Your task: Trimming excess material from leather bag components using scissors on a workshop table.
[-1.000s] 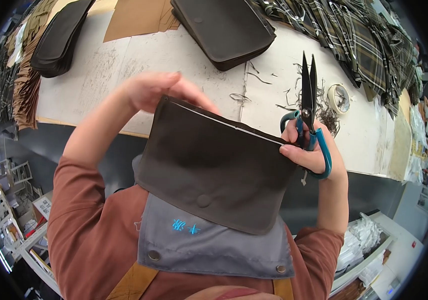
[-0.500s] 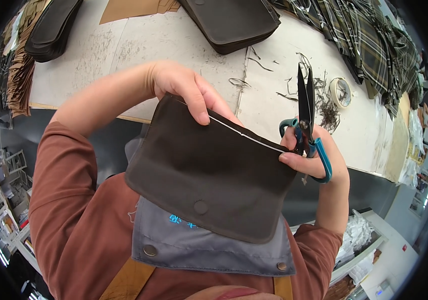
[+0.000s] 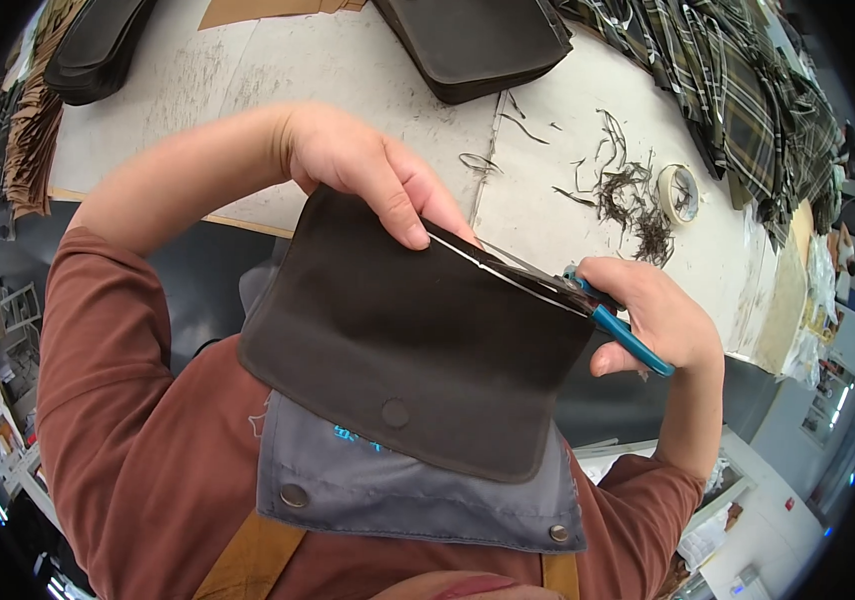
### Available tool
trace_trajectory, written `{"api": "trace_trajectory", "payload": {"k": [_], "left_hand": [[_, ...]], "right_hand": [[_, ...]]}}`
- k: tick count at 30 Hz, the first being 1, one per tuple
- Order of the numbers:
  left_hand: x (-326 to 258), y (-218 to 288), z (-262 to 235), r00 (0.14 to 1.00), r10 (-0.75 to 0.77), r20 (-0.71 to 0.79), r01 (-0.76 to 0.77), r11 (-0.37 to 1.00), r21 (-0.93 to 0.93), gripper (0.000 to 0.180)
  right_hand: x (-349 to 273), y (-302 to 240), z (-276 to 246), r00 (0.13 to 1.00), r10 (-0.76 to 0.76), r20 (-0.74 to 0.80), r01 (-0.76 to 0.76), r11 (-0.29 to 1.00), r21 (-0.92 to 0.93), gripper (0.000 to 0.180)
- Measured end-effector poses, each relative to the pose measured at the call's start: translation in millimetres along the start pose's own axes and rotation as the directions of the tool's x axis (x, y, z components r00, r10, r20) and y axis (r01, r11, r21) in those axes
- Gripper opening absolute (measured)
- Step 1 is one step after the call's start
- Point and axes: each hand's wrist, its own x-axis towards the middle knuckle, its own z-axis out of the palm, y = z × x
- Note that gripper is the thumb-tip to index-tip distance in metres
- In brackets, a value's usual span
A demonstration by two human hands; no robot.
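Note:
A dark brown leather flap piece (image 3: pixel 398 340) with rounded corners and a round snap mark near its lower edge hangs in front of my chest. My left hand (image 3: pixel 368 180) pinches its upper edge, thumb on the near face and fingers behind. A thin white line runs along that edge, to the right of my left thumb. In my right hand (image 3: pixel 663 315) are scissors (image 3: pixel 633 345) with blue-green handles. Their blades lie along the upper edge at its right part, pointing toward my left fingers. Part of the blades is hidden by the leather.
Across the pale worktable (image 3: pixel 368 70) lie a stack of dark leather pieces (image 3: pixel 488 50), another dark stack (image 3: pixel 98 50), a roll of tape (image 3: pixel 679 194) and dark trimmed strips (image 3: pixel 638 205). Plaid fabric (image 3: pixel 748 110) heaps at the far right; brown layered pieces (image 3: pixel 38 150) stand at the left.
The scissors have swung down from pointing upward to lie along the leather's upper edge. My right thumb and fingers have left the leather's right corner. My left hand still pinches it.

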Motion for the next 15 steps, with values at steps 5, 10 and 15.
{"api": "trace_trajectory", "payload": {"k": [5, 10, 15], "left_hand": [[-0.2, -1.7, -1.1, 1.000, 0.025, 0.007, -0.025, 1.000, -0.018, 0.046], [0.5, -4.3, -2.9, 0.999, 0.050, -0.001, -0.050, 0.999, -0.015, 0.046], [1.8, -5.5, -0.9, 0.997, 0.075, -0.004, -0.075, 0.997, -0.027, 0.046]], "right_hand": [[4.3, 2.3, -1.7, 0.999, -0.002, 0.035, 0.002, 1.000, -0.011, 0.074], [6.9, 2.6, -2.3, 0.999, 0.005, 0.043, -0.005, 1.000, 0.004, 0.075], [7.3, 1.8, -4.2, 0.995, 0.054, 0.081, -0.057, 0.998, 0.037, 0.076]]}}
